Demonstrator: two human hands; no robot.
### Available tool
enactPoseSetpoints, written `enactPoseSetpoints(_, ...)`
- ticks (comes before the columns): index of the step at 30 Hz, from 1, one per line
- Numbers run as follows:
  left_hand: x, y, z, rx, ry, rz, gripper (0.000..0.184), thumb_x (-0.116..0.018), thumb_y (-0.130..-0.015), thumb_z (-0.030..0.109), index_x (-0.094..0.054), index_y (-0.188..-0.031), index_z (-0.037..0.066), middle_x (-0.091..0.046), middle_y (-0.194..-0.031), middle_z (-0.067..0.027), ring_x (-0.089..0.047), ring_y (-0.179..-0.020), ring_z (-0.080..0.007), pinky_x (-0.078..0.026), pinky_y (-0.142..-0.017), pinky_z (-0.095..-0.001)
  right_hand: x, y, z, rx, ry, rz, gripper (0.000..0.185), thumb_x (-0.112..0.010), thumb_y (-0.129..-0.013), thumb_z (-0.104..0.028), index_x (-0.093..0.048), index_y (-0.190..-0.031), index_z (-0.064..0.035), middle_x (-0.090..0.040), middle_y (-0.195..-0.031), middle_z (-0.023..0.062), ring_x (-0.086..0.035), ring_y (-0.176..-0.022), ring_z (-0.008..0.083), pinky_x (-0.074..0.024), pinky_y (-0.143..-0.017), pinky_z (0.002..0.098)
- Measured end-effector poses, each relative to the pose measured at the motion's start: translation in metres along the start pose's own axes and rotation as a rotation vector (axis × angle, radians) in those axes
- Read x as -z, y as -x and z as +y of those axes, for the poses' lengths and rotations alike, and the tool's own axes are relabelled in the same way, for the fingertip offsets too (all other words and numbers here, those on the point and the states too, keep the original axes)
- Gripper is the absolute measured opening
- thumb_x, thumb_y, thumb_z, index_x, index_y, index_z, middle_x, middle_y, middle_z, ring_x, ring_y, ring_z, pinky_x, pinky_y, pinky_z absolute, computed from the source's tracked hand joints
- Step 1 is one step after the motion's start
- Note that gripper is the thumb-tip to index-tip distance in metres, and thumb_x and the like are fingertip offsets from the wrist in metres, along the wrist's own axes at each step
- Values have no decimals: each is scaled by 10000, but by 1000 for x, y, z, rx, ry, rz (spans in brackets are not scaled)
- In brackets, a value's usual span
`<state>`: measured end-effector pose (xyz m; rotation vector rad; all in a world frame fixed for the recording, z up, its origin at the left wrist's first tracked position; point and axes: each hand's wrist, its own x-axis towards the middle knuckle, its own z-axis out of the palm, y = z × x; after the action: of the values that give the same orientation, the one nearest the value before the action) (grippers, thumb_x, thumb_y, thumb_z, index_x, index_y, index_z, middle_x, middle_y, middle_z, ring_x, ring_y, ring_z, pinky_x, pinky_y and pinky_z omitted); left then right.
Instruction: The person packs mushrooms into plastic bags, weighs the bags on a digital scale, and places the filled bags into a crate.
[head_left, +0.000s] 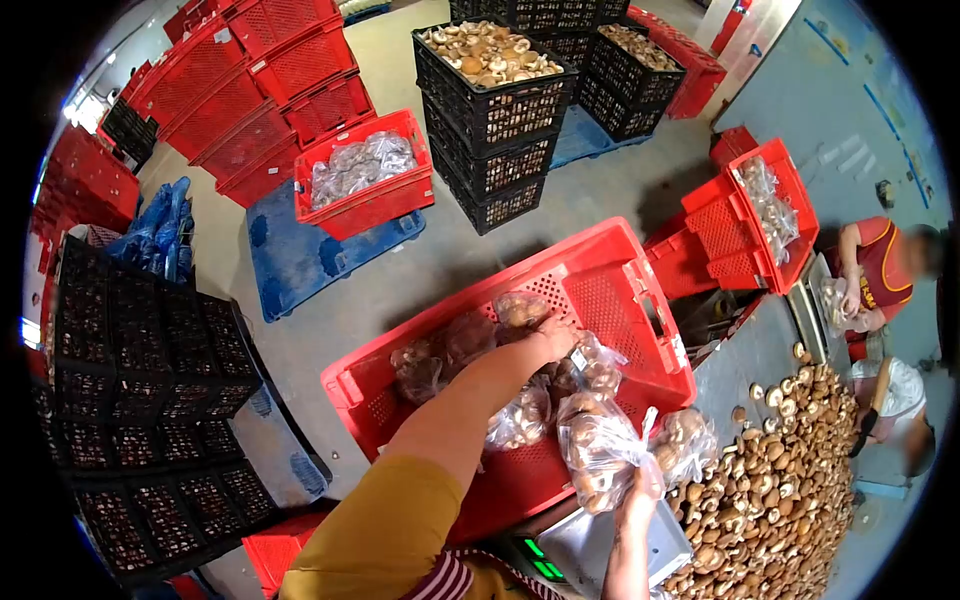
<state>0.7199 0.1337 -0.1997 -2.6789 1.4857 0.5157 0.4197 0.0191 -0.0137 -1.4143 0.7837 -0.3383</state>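
My left hand (556,340) reaches into a large red crate (490,500), fingers curled over a clear plastic bag of mushrooms (594,368). More bagged mushrooms (418,370) lie around it in the crate. Closer to me, my right hand (638,492) grips the gathered plastic of another bag of mushrooms (592,440), held at the crate's near edge. Just beyond that hand is one more filled bag (684,440). Below it is a scale (590,545) with a metal plate and green digits, partly covered by my right hand and forearm.
Loose mushrooms (770,490) are heaped on a metal table at right, where two co-workers (880,265) stand. A red crate of bags (365,185) rests on a blue pallet (290,250). Black crates (490,125) of mushrooms are stacked behind; more black crates (150,370) stand left.
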Motion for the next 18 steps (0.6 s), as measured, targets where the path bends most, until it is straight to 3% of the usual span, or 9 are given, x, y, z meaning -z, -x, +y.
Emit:
enactPoseSetpoints(3, -27, -18, -16, 48, -60, 25, 397, -466, -905, 220, -617, -1264, 142, -540, -1373, -29, -445, -1266, -252, -293, -1062, -529, 4, -13, 9, 12, 142, -29, 269, -544, -946, -197, -649, -1039, 33, -639, -964, 90, -574, -896, 192, -435, -857, 324)
enactPoseSetpoints(5, -10, -10, -28, 187, -209, -318, 417, -456, -902, 278, -615, -1256, 126, -521, -1391, -85, -397, -1349, -278, -248, -1106, -565, 7, -24, 22, 86, 206, -29, 278, -559, -939, -215, -653, -1027, 32, -633, -954, 67, -565, -903, 177, -426, -860, 318)
enactPoseSetpoints(6, -24, -15, -37, 183, -206, -331, 417, -456, -902, 278, -615, -1256, 126, -521, -1391, -85, -397, -1349, -278, -248, -1106, -565, -11, -25, -3, -60, 125, -6, 294, -573, -930, -236, -649, -1004, 39, -629, -959, 66, -557, -923, 168, -420, -862, 313)
enactPoseSetpoints(9, -79, -14, -56, 313, -182, -497, 367, -470, -893, 265, -683, -1161, 134, -526, -1378, -104, -412, -1305, -316, -282, -1060, -586, -31, -63, -8, -48, 62, -196, 257, -567, -934, -243, -653, -970, -3, -611, -981, 28, -539, -932, 122, -419, -846, 276)
enactPoseSetpoints(10, -73, 7, -53, 424, -205, -209, 337, -487, -880, 278, -713, -1080, 127, -533, -1363, -112, -428, -1273, -316, -303, -1027, -589, -38, -82, 2, -14, 59, -193, 252, -562, -942, -238, -655, -994, -9, -613, -983, 21, -542, -928, 115, -422, -847, 269)
enactPoseSetpoints(13, -30, 54, -58, 267, -289, -193, 429, -540, -842, 325, -667, -1165, 74, -527, -1340, -162, -441, -1232, -345, -344, -969, -582, -92, -118, -4, 35, -25, -204, 262, -554, -965, -224, -642, -1093, -13, -621, -983, 29, -557, -916, 115, -431, -860, 267)
enactPoseSetpoints(16, -21, 72, -60, 277, 13, -189, 589, -594, -797, 379, -589, -1281, 44, -473, -1381, -200, -400, -1281, -378, -315, -1006, -594, -140, -170, 14, -143, -43, -355, 283, -543, -979, -222, -618, -1182, -40, -631, -1006, 50, -578, -943, 133, -444, -886, 281)
enactPoseSetpoints(17, -6, 88, -49, 335, 29, -52, 578, -614, -781, 387, -606, -1247, 46, -479, -1371, -198, -393, -1284, -393, -314, -1014, -599, -157, -179, 14, -267, -14, -404, 284, -532, -983, -217, -612, -1208, -62, -634, -1017, 50, -582, -951, 135, -453, -883, 285)
enactPoseSetpoints(18, 11, 103, -37, 389, 43, 87, 567, -633, -765, 394, -624, -1214, 48, -485, -1360, -196, -387, -1287, -407, -313, -1021, -603, -173, -192, 34, -187, 184, -494, 332, -518, -980, -218, -566, -1269, -61, -632, -1103, 75, -583, -1018, 179, -454, -916, 311)
